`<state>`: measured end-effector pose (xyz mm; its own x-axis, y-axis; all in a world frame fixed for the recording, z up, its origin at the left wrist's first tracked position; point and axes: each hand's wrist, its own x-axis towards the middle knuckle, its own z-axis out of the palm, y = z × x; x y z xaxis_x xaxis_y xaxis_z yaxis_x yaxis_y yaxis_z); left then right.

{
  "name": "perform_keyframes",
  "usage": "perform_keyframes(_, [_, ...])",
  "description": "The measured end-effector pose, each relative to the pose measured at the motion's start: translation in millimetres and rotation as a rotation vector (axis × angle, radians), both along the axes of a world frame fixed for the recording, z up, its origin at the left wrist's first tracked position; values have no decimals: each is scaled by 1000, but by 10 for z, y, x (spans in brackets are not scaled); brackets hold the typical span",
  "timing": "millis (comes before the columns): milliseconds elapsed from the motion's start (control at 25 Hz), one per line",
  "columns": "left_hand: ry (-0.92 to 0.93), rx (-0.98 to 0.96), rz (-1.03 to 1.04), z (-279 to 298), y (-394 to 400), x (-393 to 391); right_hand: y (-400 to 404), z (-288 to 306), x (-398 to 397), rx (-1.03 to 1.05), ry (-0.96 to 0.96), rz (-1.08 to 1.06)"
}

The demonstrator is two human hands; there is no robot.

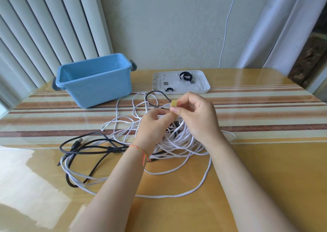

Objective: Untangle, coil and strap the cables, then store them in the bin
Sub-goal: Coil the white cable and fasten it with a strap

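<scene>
A tangle of white cable (177, 143) and black cable (92, 148) lies on the table in front of me. My right hand (196, 114) pinches a small yellowish strap (173, 103) above the white bundle. My left hand (152, 123) holds the strap's lower end (175, 117) against the white cable loops. A black USB plug (78, 142) lies at the left of the tangle. The blue bin (95, 90) stands empty at the back left.
A white tray-like lid (203, 83) with black straps (185, 76) lies behind the cables. A thin white cord (226, 28) hangs down the wall. Vertical blinds are at the left and a curtain at the right. The table's near part is bare wood.
</scene>
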<state>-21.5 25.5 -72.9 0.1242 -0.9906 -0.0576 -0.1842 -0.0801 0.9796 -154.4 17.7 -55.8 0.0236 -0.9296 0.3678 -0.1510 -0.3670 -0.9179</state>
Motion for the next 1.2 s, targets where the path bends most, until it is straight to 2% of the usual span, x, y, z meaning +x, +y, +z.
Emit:
perform_keyframes(160, [-26, -36, 9, -47, -38, 5, 0, -6, -13, -3, 5, -11])
perform_keyframes(320, [-42, -134, -159, -31, -13, 13, -19, 22, -73, 18, -83, -48])
perform_keyframes(480, [-151, -246, -256, -3, 0, 58, -66, -1, -96, 50, -80, -82])
perform_keyframes(680, [-118, -295, -266, -37, 18, 53, -109, -19, -166, 257, -15, -19])
perform_keyframes(800, [-19, -320, -287, -43, 57, 22, -125, -16, -234, 407, -66, 68])
perform_keyframes(880, [-37, -359, -324, -40, 59, 34, -129, -28, -256, 459, -82, 94])
perform_keyframes(960, [-44, -356, -327, -27, 55, 47, -133, -41, -231, 472, -31, 85])
perform_keyframes(1080, [-66, -312, -278, -36, 35, 53, -109, -28, -186, 476, 156, 52])
perform_keyframes(1200, [-105, -307, -240, -20, 31, 88, -99, -37, -194, 493, 208, 16])
